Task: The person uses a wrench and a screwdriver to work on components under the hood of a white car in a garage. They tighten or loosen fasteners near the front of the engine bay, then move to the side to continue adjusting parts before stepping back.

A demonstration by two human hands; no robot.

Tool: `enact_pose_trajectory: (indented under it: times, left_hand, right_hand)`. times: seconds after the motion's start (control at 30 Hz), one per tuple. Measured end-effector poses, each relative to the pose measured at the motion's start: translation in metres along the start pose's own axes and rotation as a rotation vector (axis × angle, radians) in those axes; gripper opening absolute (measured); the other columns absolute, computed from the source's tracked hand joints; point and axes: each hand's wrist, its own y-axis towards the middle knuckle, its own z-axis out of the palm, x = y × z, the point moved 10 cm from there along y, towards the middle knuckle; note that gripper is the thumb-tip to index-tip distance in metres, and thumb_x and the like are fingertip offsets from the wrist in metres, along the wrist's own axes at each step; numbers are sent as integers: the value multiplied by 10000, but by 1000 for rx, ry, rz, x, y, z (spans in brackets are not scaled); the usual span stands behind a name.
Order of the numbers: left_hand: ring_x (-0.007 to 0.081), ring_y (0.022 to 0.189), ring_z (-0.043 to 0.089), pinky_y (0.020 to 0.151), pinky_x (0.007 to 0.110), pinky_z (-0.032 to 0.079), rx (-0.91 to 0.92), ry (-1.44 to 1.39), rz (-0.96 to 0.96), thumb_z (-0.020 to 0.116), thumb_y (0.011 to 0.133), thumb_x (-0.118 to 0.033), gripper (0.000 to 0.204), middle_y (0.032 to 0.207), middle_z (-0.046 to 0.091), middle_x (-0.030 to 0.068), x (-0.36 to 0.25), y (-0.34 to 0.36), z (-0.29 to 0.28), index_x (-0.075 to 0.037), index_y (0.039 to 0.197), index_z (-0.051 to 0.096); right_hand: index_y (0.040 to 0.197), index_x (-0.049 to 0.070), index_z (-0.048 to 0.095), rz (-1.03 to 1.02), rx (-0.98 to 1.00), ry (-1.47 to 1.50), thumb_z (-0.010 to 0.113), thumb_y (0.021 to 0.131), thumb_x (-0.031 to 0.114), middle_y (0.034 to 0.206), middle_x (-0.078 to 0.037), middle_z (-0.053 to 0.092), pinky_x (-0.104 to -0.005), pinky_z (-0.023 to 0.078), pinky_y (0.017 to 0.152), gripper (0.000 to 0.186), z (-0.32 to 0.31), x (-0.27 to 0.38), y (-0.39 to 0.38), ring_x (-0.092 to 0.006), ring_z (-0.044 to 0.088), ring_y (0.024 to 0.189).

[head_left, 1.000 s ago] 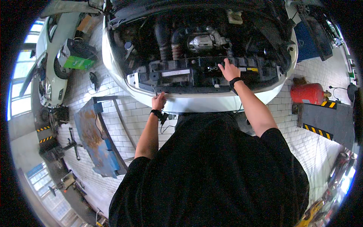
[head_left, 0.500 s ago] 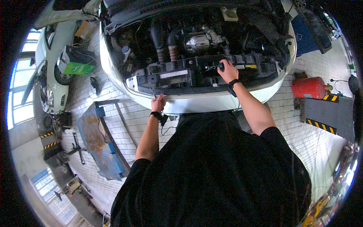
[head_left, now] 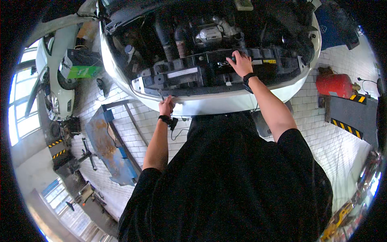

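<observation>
My right hand [head_left: 243, 65] is over the front panel [head_left: 209, 68] of a car's engine bay. Its fingers close around a small dark green, rounded handle [head_left: 232, 59]; what tool it belongs to is too small to tell. Just left of it, a shiny metal part [head_left: 222, 63] lies on the panel. At the front edge of the white bumper [head_left: 201, 106], my left hand [head_left: 165, 106] is closed on a thin grey metal tool [head_left: 161, 95] that points up toward the panel. Most of that tool is hidden by the fingers.
Beyond the panel are the engine [head_left: 209, 35] and ribbed hoses [head_left: 180, 46]. A rusty blue metal stand [head_left: 105, 145] is at the left, near a green-and-grey box [head_left: 82, 66] and another white car [head_left: 54, 88]. At the right lies a red tank [head_left: 333, 85].
The view has shifted, so the car sits slightly higher. Both hands keep their grips in nearly the same places on the car; the right hand is turned slightly.
</observation>
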Motion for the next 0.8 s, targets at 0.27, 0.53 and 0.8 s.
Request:
enact_pose_trajectory:
  times: [0.27,0.53,0.8]
  left_hand:
    - [67,367,335,348,244,199,-37,49,-41,645,833,-300,323,505,427,-36,-2,-7,1,-119,605,504]
    - [73,388,373,349,236,241,-52,103,-31,652,834,-314,318,532,422,-42,-1,-5,-3,-123,624,510]
    - [74,375,380,334,233,255,-48,61,-39,666,819,-323,318,520,433,-41,3,-3,-3,-121,625,515]
  right_hand:
    - [983,129,465,-35,-5,155,682,722,272,821,-138,604,-464,433,754,369,-2,-3,-2,-362,563,874]
    - [986,176,569,38,103,185,635,826,386,833,-116,648,-441,481,682,272,1,-6,-3,-347,621,758]
    - [982,177,573,-58,1,250,689,752,253,886,-120,576,-420,469,737,268,-5,-10,-2,-333,573,868]
